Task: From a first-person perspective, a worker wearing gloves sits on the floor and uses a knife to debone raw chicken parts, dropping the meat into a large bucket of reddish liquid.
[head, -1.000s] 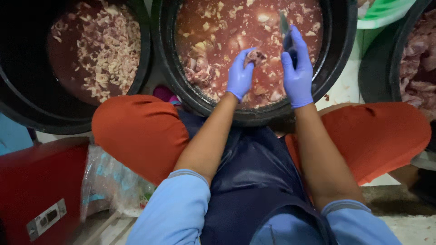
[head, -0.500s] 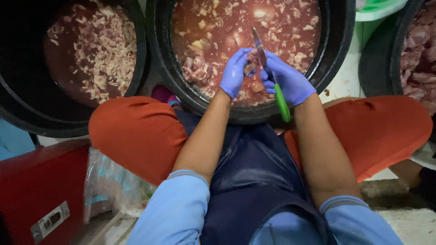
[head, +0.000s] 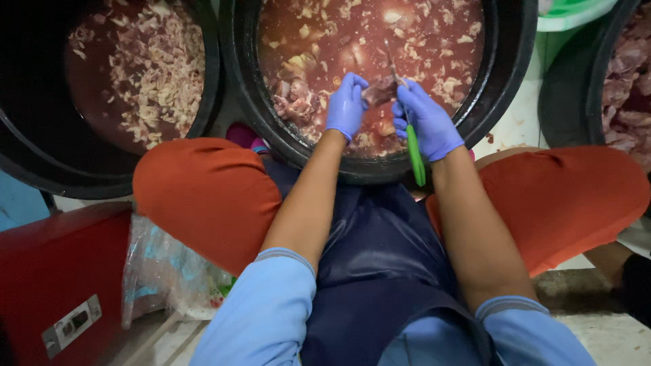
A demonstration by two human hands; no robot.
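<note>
You pinch a small dark piece of raw meat in the fingertips of your blue-gloved left hand, held just above the reddish liquid so the blade can reach it. Your blue-gloved right hand is closed around a green-handled knife, handle trailing toward 6 o'clock, tip at 12. Both work over the large round black tub between your orange-clad knees. At 9 o'clock a second black tub holds pale scraps; at 3 o'clock a third is cut off. The blade's edge is hard to make out.
</note>
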